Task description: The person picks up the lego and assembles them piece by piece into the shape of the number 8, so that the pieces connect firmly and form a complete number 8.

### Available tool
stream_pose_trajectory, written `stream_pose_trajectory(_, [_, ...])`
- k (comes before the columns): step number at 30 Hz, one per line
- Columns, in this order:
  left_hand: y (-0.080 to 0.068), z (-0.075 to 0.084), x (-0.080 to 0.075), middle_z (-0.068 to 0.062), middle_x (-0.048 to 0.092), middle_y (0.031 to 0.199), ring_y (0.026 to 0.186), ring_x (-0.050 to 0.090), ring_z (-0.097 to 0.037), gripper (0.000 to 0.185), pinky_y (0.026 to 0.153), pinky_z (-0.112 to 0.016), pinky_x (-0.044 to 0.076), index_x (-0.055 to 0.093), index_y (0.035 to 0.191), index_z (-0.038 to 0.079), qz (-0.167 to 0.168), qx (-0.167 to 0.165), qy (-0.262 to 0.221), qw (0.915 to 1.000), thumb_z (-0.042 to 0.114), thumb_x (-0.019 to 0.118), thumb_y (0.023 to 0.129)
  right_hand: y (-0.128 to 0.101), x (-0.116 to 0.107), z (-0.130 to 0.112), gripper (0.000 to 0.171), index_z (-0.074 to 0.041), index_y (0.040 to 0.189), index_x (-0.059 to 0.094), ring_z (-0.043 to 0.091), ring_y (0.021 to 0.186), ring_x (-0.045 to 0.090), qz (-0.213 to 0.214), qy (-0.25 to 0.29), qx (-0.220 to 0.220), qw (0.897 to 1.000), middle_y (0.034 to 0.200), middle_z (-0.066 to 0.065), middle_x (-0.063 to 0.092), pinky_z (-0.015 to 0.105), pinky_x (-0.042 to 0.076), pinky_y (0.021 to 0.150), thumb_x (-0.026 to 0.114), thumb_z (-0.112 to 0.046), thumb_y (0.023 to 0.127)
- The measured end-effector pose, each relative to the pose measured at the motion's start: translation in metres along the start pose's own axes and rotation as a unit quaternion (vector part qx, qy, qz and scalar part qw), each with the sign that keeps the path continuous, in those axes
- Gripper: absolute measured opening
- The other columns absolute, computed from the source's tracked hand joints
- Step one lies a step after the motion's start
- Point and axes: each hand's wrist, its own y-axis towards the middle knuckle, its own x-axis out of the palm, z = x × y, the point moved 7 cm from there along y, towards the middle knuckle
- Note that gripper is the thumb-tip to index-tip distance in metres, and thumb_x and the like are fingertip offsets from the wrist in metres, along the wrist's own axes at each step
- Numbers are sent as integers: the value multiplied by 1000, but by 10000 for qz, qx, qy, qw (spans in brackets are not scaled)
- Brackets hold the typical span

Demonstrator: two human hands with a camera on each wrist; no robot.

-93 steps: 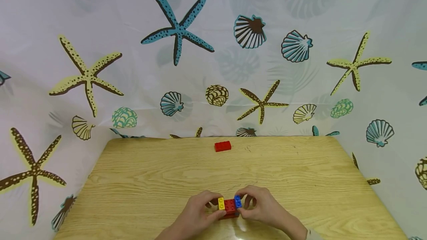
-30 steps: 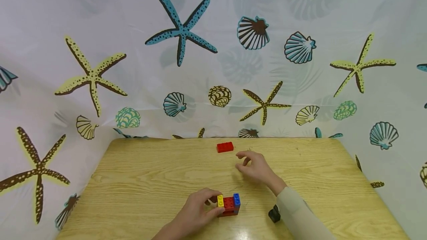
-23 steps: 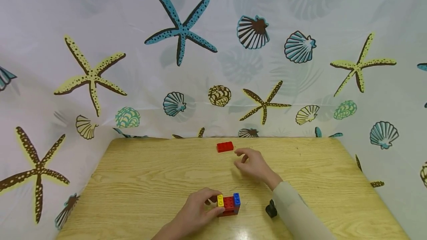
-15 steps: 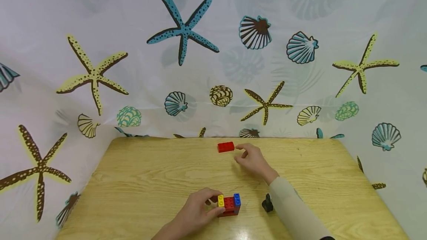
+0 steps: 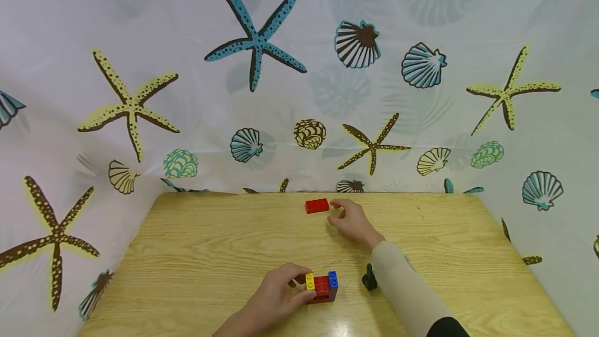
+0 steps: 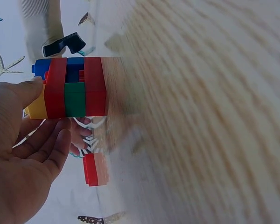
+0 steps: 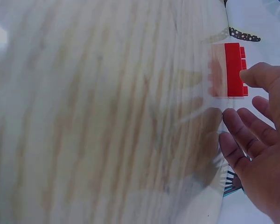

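At the front of the table, my left hand (image 5: 276, 293) pinches the yellow brick (image 5: 310, 281) on top of a small stack of toy bricks between thumb and fingers. The stack stands upright, with a blue brick (image 5: 333, 279) on its right end and red layers (image 5: 321, 285) between. From the left wrist view, a green brick (image 6: 75, 99) shows between two red layers. Farther back, my right hand (image 5: 353, 222) holds nothing; its fingers are spread and relaxed just right of a loose red brick (image 5: 317, 206). In the right wrist view a small gap or slight overlap with this brick (image 7: 234, 70) is hard to judge.
The wooden table (image 5: 210, 254) ends at a patterned cloth (image 5: 281, 92) with starfish and shells behind and at both sides. A small black object (image 5: 369, 277) shows beside the right sleeve (image 5: 407, 285), and a black band (image 5: 447, 328) crosses that sleeve.
My right hand let go of the blue brick on the stack and moved back and left, close to the loose red brick. The left hand keeps its grip on the stack.
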Motion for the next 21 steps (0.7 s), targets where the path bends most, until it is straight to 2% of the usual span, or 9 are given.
stream_pose_trajectory(9, [0,1,-1,-3,74,106,93,71,-19,37,80,-30,61,72,123,2,8,24,-1,10000,29,78,97,11,3,-3,52,-1,146,59,25,97,69,114,104,-126,9998,117,15,70,38,60,83,73,-14,98])
stream_pose_trajectory(12, [0,1,-1,-2,73,106,93,71,-18,37,80,-30,61,72,123,2,-9,-9,-11,10000,29,78,97,15,5,-3,54,0,148,57,24,96,68,82,71,-128,9999,114,15,71,37,59,83,73,-14,98])
stream_pose_trajectory(21, [0,0,0,-2,74,107,94,70,-16,38,80,-30,61,71,123,3,-45,-45,14,10000,31,78,98,27,9,-3,56,1,148,57,16,81,63,19,-175,-26,9998,109,13,72,28,53,72,74,-13,96])
